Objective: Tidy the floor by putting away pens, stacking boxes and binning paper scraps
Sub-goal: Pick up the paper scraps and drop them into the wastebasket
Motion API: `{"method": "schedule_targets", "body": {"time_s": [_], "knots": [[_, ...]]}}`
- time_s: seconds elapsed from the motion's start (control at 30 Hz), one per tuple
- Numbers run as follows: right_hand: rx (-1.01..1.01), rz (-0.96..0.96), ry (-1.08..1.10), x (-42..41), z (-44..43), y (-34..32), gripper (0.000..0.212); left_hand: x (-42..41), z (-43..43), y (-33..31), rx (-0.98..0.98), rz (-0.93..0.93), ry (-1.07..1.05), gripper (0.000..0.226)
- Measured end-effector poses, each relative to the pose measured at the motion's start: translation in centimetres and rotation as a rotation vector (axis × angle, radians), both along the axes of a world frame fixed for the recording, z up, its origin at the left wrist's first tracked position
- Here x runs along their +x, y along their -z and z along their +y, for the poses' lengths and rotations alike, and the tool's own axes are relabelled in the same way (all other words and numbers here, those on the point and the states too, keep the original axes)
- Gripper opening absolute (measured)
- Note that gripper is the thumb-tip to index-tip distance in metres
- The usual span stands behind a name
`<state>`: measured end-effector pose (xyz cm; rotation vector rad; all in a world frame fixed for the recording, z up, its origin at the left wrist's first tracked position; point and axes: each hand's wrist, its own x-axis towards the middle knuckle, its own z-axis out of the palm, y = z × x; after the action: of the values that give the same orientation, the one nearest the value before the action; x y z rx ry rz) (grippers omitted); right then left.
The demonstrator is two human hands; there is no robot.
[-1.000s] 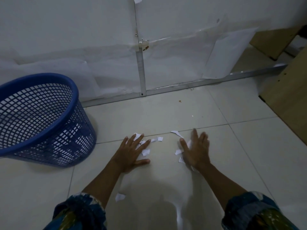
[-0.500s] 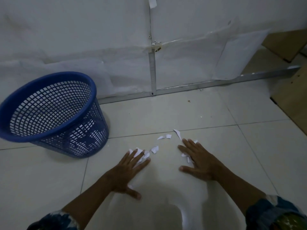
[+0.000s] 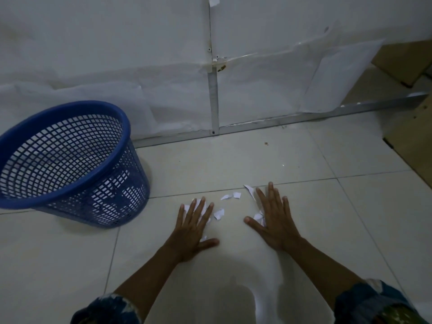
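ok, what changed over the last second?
Both hands pulled back, then slid forward again: left hand and right hand lie flat over scraps. The right hand's fingers, angled leftward half a second ago, now point straight ahead. Nothing gripped or released. Loose scraps between the hands and the basket stayed put.

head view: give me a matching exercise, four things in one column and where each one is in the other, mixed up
1. left hand
2. right hand
3. blue basket
4. paper scraps

A. loose on the tiles between the hands
B. on the floor at the far left
C. flat on the floor, on the basket's side
D. flat on the floor, on the side of the wooden board

Pairs: 1-C, 2-D, 3-B, 4-A
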<state>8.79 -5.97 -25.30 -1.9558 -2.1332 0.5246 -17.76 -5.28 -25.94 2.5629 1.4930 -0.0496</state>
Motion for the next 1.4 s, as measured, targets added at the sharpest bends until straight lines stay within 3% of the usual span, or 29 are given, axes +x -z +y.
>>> {"method": "schedule_targets", "body": {"time_s": [0.27, 0.33, 0.53, 0.67, 0.83, 0.97, 1.07, 1.17, 1.3, 1.4], "knots": [[0.067, -0.05, -0.086, -0.3, 1.9, 0.6, 0.077, 4.5, 2.9, -0.4, 0.037, -0.052, -0.059, 0.081], [0.112, -0.017, -0.037, -0.7, 2.0, 0.2, 0.063, 5.1, 3.5, -0.2, 0.032, -0.024, -0.05, 0.073], [0.162, 0.064, 0.006, -1.1, 1.5, 0.5, 0.051, 5.8, 3.2, 0.1, 0.172, -0.014, -0.016, 0.043], [0.35, -0.094, 0.011, -1.2, 1.1, 0.6, 0.034, 6.4, 2.9, -0.5, 0.207, 0.022, -0.054, 0.031], [0.219, -0.075, 0.099, -1.6, 2.2, -0.5, 0.041, 6.4, 3.2, -0.4, 0.088, 0.03, -0.045, 0.03], [0.126, 0.054, 0.165, -2.0, 3.2, -1.8, 0.032, 6.1, 3.5, -2.4, 0.073, -0.046, -0.121, 0.029], [0.082, -0.006, 0.162, -2.4, 3.9, -2.3, 0.041, 5.3, 3.5, -2.3, -0.014, -0.095, -0.111, 0.039], [0.063, -0.063, 0.154, -2.4, 4.5, -2.1, 0.038, 5.0, 3.1, -3.2, -0.112, -0.165, -0.11, 0.02], [0.021, -0.129, 0.178, -2.6, 5.0, -2.1, 0.042, 4.4, 3.0, -4.4, -0.144, -0.209, -0.149, 0.019], [-0.046, 0.023, 0.246, -2.3, 5.4, -2.2, 0.037, 3.5, 3.2, -4.8, -0.184, -0.272, -0.222, 0.018]]}}
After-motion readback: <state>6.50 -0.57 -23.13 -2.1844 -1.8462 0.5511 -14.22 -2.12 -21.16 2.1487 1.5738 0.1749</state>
